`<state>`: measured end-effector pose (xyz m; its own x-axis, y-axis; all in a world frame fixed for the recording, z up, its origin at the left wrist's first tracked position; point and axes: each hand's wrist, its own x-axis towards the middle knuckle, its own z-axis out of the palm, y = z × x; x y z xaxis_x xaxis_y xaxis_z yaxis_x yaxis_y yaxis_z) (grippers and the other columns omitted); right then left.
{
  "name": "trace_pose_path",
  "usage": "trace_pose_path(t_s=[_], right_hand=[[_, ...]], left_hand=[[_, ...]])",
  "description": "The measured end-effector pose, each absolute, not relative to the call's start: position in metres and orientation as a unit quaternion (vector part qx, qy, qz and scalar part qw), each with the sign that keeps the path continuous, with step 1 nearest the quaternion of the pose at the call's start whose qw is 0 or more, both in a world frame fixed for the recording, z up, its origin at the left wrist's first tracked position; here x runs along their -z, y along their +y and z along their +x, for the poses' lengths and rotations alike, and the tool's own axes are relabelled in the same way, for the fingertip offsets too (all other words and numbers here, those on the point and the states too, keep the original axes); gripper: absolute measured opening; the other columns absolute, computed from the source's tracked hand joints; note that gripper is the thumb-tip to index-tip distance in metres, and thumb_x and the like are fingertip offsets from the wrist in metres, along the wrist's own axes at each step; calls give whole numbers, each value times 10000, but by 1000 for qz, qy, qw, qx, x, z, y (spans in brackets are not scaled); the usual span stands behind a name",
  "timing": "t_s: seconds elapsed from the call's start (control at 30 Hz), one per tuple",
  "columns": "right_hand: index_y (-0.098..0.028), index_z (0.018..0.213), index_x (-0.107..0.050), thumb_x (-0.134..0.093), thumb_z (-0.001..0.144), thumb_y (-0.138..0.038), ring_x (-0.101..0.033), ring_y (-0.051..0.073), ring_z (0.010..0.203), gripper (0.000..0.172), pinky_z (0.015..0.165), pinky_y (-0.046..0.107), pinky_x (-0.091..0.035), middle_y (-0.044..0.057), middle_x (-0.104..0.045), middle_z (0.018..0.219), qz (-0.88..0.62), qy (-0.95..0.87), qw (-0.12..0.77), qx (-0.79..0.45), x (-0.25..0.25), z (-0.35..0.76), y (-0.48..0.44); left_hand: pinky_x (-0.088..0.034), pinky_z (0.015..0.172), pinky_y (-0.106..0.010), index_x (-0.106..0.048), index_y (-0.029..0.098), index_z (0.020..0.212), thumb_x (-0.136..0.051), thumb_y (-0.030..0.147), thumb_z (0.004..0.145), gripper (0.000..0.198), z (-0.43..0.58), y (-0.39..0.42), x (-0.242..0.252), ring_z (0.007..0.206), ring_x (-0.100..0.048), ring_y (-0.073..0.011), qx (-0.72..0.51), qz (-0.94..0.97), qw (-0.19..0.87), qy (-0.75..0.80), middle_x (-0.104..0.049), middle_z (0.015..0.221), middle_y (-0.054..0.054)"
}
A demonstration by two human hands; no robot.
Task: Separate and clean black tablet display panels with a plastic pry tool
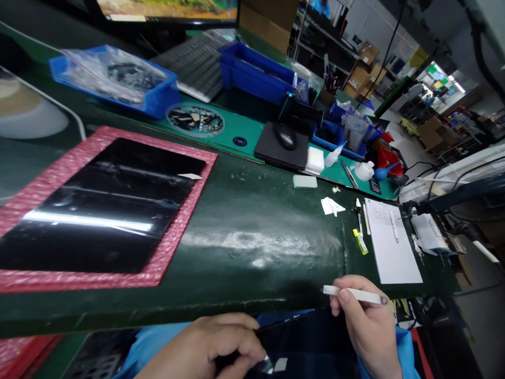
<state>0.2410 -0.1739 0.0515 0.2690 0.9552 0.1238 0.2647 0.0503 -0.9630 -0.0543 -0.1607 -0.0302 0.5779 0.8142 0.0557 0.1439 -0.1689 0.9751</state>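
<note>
White plastic stick sits pinched between thumb and fingers of the right hand, its long axis nearly level, tip pointing left toward the left hand. That hand curls closed around the edge of a dark glossy panel, which lies below the stick, just past the front edge of the green desk.

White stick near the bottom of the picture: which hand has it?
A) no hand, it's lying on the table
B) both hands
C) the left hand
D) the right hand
D: the right hand pinches the white stick between thumb and fingers, while the left hand is down by a dark sheet.
</note>
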Motion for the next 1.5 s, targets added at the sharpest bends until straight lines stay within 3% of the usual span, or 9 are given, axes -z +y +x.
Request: trace_pose_path(t_s=[0.07, 0.23, 0.33, 0.57, 0.7, 0.83, 1.07, 1.27, 1.5], right_hand=[[-349, 990, -983, -952, 1003, -325, -840, 245, 534, 41, 514, 298, -714, 6, -887, 679, -584, -566, 498, -301, -59, 241, -174], [-344, 1281, -958, -802, 960, -44, -843, 270, 628, 466, 612, 426, -780, 12, -916, 822, -433, -730, 445, -285, -68, 244, -170], [-309, 1379, -923, -768, 945, 16, -847, 273, 666, 563, 663, 467, -793, 25, -913, 873, -404, -759, 423, -286, -66, 246, -169], [-270, 1257, -898, -796, 1028, -55, -866, 266, 680, 330, 718, 451, -805, 39, -909, 897, -391, -795, 381, -265, -66, 243, -172], [-272, 1289, -880, -788, 1098, -158, -874, 273, 654, 241, 720, 448, -826, 43, -921, 872, -376, -813, 362, -259, -68, 245, -170], [-253, 1328, -858, -731, 1159, -202, -902, 268, 673, 217, 753, 427, -838, 57, -941, 873, -361, -827, 349, -253, -74, 248, -164], [-262, 1266, -814, -777, 1101, -108, -941, 234, 726, 228, 831, 371, -846, 35, -971, 914, -353, -849, 320, -229, -78, 247, -163], [-273, 1214, -814, -684, 1216, -222, -929, 212, 727, 140, 739, 350, -795, 28, -948, 886, -350, -865, 317, -172, -72, 248, -168], [-239, 1200, -852, -728, 1158, -135, -942, 220, 766, 167, 733, 368, -779, 23, -973, 947, -337, -870, 328, -147, -63, 248, -177]], left_hand=[[-656, 733, -213, -899, 403, 923, -707, 106, 978, 357, -55, -161, 22, 734, -871, -167, -306, 696, 552, 342, -874, 837, 86], [-627, 767, -217, -907, 357, 976, -701, 53, 1024, 370, -58, -159, 6, 809, -863, -156, -281, 687, 583, 329, -915, 970, 60], [-613, 746, -201, -901, 353, 971, -715, 49, 1026, 360, -59, -159, 3, 779, -845, -140, -292, 683, 585, 325, -904, 955, 70], [-635, 786, -172, -910, 366, 1028, -710, 31, 1028, 390, -59, -158, 2, 841, -889, -128, -300, 686, 582, 318, -929, 1017, 77], [-667, 804, -196, -915, 372, 1039, -719, 30, 1024, 394, -62, -159, 1, 853, -902, -150, -296, 691, 577, 320, -939, 1029, 65], [-673, 820, -187, -912, 383, 1051, -731, 25, 1018, 403, -64, -159, -2, 852, -905, -141, -296, 700, 567, 318, -935, 1039, 79], [-625, 725, -173, -896, 386, 1048, -709, 43, 1037, 391, -62, -158, -4, 773, -863, -115, -310, 706, 555, 313, -941, 1055, 81], [-600, 682, -176, -880, 375, 1064, -694, 32, 1044, 390, -61, -158, -3, 721, -828, -104, -306, 721, 546, 299, -939, 1052, 86], [-630, 732, -151, -851, 393, 1070, -698, 27, 1033, 399, -63, -161, -4, 792, -879, -103, -325, 730, 524, 297, -942, 1033, 102]])
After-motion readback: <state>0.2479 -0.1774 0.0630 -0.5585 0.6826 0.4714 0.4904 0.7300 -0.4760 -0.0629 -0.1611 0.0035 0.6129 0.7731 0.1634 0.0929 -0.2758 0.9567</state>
